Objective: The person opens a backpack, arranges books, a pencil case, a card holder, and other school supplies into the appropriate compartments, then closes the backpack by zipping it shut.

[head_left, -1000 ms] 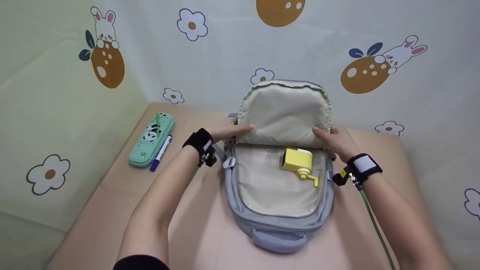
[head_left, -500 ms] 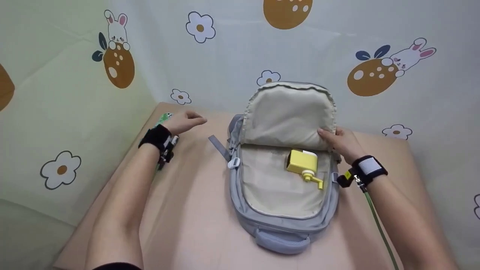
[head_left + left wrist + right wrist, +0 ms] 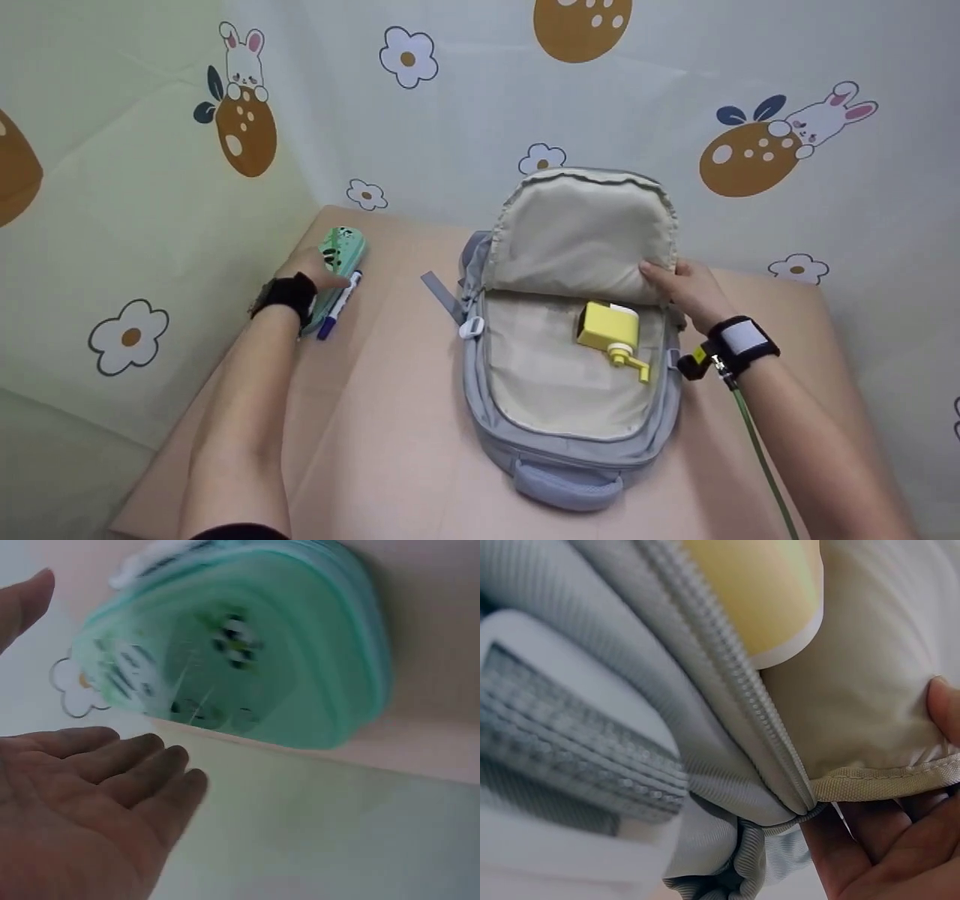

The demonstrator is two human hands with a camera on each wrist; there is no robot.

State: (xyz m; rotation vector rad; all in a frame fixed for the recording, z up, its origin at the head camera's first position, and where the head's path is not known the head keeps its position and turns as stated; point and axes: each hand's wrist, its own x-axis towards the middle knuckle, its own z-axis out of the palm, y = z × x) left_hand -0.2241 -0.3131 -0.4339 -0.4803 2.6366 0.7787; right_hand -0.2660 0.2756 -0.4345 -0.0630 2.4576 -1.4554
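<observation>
Leaving the backpack [image 3: 570,420], the left hand [image 3: 311,268] now reaches the pencil case [image 3: 339,259], fingers spread, while the right hand [image 3: 686,289] pinches the flap [image 3: 581,232] open

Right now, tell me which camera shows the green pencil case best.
The head view: the pencil case lies whole on the table beside a pen, with the left hand at it. The left wrist view shows only one blurred end, open fingers beside it. The right wrist view misses it.

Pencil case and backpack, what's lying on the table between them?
In the head view, a purple marker lies right beside the green pencil case; from there to the grey backpack, only the loose grey strap crosses the bare table.
</observation>
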